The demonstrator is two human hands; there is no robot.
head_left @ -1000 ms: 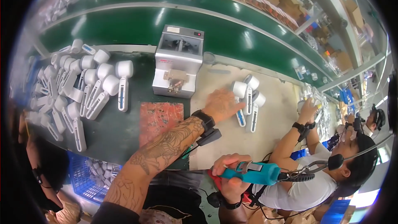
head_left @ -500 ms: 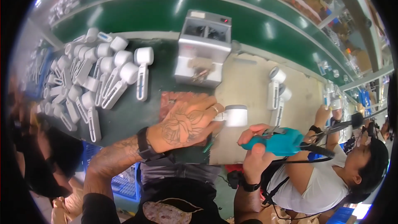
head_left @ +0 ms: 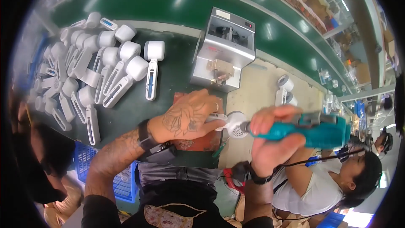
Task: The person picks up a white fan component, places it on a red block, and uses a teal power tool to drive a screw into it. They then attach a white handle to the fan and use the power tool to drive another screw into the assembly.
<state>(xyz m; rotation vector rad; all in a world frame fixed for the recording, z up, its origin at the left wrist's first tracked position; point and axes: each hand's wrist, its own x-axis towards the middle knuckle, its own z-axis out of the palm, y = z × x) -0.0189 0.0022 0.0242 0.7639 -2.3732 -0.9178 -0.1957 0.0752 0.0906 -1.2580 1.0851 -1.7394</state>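
My left hand (head_left: pixel 187 116) is closed around the handle of a white handheld device (head_left: pixel 236 120) with a round, cylindrical head. The head lies tipped, its slotted grille showing toward my right hand. A teal electric screwdriver (head_left: pixel 318 133) is gripped in my right hand (head_left: pixel 274 145), pointing left. Its tip meets the grille or sits right at it; contact is hard to make out. Beneath my left hand lies a reddish-brown mat (head_left: pixel 185 144), partly covered. A small green-handled tool (head_left: pixel 220 149) rests by the mat's right side.
Many similar white devices (head_left: pixel 112 69) are heaped at the left. A grey metal machine (head_left: pixel 225 50) stands behind my hands. Two more devices (head_left: pixel 284 84) lie at the right. A blue crate (head_left: pixel 122 185) sits below the bench edge. A co-worker (head_left: pixel 312 181) is close by on the right.
The device's head has turned so that its grille shows. My right hand has raised the screwdriver and brought its tip to the head. The whole view has shifted slightly.
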